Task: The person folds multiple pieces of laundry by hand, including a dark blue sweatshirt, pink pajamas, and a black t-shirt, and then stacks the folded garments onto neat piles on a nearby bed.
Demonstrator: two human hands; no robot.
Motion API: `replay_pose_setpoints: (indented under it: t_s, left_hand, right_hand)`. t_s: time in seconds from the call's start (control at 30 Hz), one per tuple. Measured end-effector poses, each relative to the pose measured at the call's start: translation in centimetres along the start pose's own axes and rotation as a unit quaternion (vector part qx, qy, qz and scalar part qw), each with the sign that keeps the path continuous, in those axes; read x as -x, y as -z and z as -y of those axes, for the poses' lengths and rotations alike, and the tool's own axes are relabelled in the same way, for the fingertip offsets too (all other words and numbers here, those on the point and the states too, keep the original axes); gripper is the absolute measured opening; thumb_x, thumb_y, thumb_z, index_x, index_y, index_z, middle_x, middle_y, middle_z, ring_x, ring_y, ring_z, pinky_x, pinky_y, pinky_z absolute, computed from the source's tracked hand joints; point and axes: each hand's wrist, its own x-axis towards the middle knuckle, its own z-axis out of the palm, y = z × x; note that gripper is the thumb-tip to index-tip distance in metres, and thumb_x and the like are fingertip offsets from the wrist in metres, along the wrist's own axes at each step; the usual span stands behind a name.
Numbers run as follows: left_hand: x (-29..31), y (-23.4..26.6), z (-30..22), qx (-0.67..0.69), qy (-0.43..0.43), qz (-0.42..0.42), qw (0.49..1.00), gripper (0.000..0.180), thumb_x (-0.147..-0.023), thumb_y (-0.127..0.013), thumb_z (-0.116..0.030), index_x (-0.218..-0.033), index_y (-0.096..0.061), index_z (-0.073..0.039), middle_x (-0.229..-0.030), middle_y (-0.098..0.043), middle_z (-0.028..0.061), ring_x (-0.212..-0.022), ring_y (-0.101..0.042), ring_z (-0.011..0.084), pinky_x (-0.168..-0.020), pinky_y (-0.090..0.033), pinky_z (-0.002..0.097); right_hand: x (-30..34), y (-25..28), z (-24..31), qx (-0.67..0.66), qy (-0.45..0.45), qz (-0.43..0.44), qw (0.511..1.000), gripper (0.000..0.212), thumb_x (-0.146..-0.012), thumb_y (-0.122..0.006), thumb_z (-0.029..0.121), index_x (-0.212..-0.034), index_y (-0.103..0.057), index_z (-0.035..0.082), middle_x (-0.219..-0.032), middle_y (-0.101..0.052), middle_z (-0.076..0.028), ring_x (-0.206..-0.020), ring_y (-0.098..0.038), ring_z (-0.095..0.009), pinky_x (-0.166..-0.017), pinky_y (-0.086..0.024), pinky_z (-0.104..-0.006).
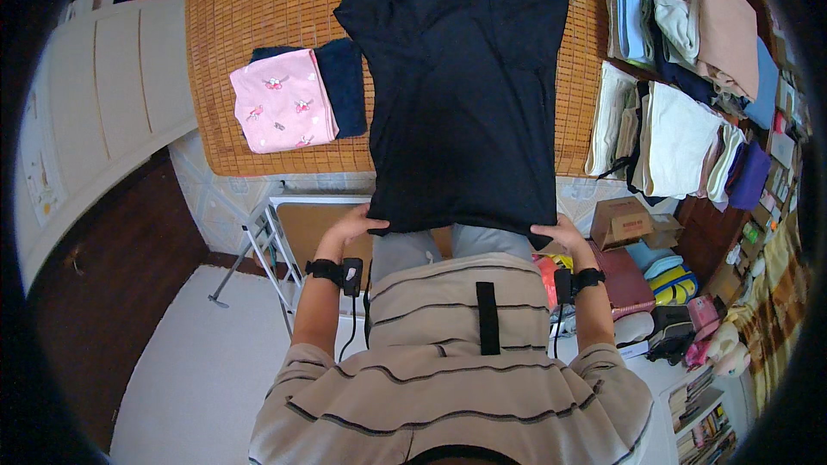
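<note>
Two-handed hold: left hand [357, 222] pinched the near left hem corner of a black T-shirt [465, 103], thumb on top; right hand [558, 231] pinched the near right corner, hands spread wide. T-shirt lay front up, neckline far, most of it flat on a bamboo mat [284, 9], near end drawn past the mat's near edge toward the lap. Both wrists wore black strapped devices [351, 277] with cables. Person wore a striped beige top [413, 301] and grey trousers [495, 241].

Just left of the T-shirt, a pink printed folded garment [284, 99] partly covered a navy folded cloth [346, 86]. Right side of mat: far clothes stack [728, 26], near clothes stack [685, 138], purple folded garment [751, 174] at its right end. Below, near right: cardboard box [620, 222]. Below, near left: white metal frame [274, 237].
</note>
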Motion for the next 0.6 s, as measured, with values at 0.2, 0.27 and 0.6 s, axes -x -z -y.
replay_pose_setpoints:
  t_s: [0.2,0.27,0.6]
  left_hand:
    - [0.9,-0.8,0.5,0.092,0.016,-0.065,0.994,0.051,-0.079,-0.062,-0.026,-0.119,-0.047,0.001,-0.112,-0.055,0.0084,-0.100,-0.051,0.0167,-0.087,-0.037,0.0265]
    - [1.9,-0.7,-0.9,0.139,0.033,-0.096,0.985,0.048,-0.081,-0.060,-0.027,-0.119,-0.047,-0.001,-0.111,-0.056,0.0079,-0.096,-0.053,0.0166,-0.084,-0.039,0.0269]
    - [6.4,-1.8,-10.8,0.446,-0.115,-0.121,0.880,0.034,-0.080,-0.059,-0.006,-0.111,-0.046,-0.009,-0.101,-0.057,0.0079,-0.088,-0.058,0.0173,-0.072,-0.051,0.0292]
  right_hand:
    - [-2.1,2.4,-7.0,0.075,-0.107,0.066,0.989,0.039,-0.071,-0.071,0.018,-0.103,-0.059,-0.002,-0.094,-0.062,-0.006,-0.078,-0.058,-0.016,-0.072,-0.046,-0.0282]
    - [-1.6,2.4,-7.2,-0.030,-0.027,-0.015,0.999,0.031,-0.075,-0.066,0.015,-0.102,-0.060,0.000,-0.092,-0.063,-0.004,-0.076,-0.057,-0.014,-0.070,-0.045,-0.0270]
    - [4.6,2.3,9.5,-0.190,0.145,-0.209,0.948,0.049,-0.075,-0.067,0.011,-0.119,-0.045,0.006,-0.089,-0.060,-0.008,-0.074,-0.059,-0.015,-0.063,-0.048,-0.0258]
